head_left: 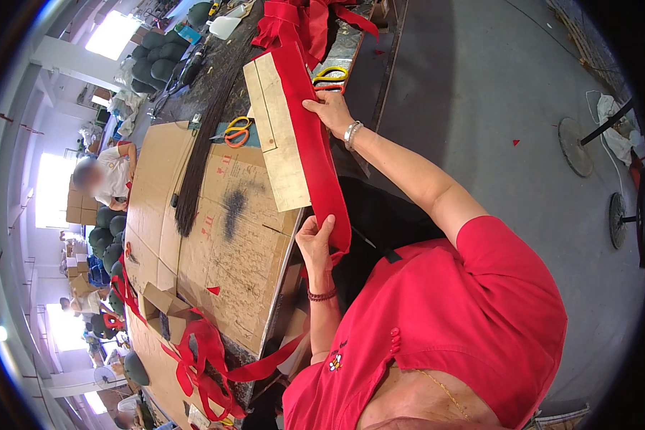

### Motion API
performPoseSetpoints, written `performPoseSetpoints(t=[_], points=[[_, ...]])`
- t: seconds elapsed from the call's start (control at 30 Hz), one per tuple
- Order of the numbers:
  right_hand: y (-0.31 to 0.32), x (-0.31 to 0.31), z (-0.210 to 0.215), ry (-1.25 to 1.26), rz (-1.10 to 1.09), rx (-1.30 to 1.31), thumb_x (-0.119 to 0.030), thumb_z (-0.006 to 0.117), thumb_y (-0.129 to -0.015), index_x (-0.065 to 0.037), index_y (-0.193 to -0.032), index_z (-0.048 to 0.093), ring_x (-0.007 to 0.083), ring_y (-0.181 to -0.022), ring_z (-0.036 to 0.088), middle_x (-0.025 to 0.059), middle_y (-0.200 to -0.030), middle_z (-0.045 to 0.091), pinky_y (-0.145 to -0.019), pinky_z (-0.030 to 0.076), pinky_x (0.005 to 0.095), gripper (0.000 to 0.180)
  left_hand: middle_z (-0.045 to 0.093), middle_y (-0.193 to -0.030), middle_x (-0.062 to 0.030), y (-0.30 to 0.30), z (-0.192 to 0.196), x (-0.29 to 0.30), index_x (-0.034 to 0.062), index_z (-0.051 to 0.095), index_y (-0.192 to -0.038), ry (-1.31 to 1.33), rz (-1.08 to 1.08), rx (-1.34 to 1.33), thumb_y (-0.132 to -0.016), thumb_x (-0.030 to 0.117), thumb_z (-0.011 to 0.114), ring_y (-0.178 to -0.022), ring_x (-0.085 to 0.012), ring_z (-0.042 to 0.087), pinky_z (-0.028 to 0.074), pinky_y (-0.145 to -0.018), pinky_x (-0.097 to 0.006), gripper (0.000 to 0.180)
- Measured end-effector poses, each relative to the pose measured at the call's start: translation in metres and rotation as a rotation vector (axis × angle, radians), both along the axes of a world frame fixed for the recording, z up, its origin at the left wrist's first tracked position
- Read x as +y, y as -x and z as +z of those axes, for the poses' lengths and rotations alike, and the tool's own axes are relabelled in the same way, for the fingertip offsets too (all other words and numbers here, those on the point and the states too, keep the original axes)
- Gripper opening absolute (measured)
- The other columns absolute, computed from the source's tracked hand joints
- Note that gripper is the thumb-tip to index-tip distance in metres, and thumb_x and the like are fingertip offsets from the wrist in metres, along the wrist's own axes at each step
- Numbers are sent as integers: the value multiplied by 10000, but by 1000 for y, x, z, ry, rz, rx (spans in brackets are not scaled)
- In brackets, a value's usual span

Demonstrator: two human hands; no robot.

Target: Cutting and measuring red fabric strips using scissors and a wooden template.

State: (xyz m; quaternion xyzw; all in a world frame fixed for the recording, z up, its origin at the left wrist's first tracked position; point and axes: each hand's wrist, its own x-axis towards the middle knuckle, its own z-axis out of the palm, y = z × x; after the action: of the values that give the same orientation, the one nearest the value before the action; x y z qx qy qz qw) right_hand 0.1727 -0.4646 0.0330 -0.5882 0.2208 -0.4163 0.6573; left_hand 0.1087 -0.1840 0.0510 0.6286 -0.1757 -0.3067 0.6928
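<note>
A long red fabric strip (309, 129) is stretched along a cream board (278, 136) with thin dark lines on it. My right hand (331, 112) grips the strip at its right edge, thumb on top and fingers underneath. Nearer to me, my left hand (315, 240) pinches the same strip just below the board's lower corner. Both hands are closed, and the fingers under the fabric are partly hidden. Beside my right hand are yellow-and-red scissor handles (330, 77). Orange-and-yellow-handled scissors (237, 132) lie left of the board.
Cardboard (229, 265) covers the table. A bundle of dark thin strands (197, 172) lies across it. Red strips are heaped at the far end (294, 25) and near left (208, 351). A person in white (115, 175) is across the table. Round stand bases (575, 147) occupy the floor at right.
</note>
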Motion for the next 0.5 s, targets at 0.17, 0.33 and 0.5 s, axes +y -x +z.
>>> performPoseSetpoints(t=[0.17,0.33,0.5], points=[[-9,-2,-6,-11,-17,53,-92,641,-837,59,-1037,648,131,-748,655,111,-907,690,-665,520,253,251,677,-821,-50,1,0,-1,-17,673,-925,4,-8,83,-815,50,701,-680,-71,599,474,-637,-209,131],[-17,1,-8,-115,-7,-65,-116,662,-808,56,-932,662,136,-687,641,99,-814,681,-623,500,268,212,677,-817,-46,-2,-7,2,-23,674,-927,-95,-56,22,-791,30,709,-671,-88,611,485,-604,-214,150],[-15,3,-4,-256,14,-129,-135,683,-783,52,-851,676,140,-638,637,89,-736,678,-577,488,272,199,675,-822,-37,-10,-9,6,-20,673,-939,-89,-23,-93,-788,13,705,-678,-87,610,483,-617,-219,158]])
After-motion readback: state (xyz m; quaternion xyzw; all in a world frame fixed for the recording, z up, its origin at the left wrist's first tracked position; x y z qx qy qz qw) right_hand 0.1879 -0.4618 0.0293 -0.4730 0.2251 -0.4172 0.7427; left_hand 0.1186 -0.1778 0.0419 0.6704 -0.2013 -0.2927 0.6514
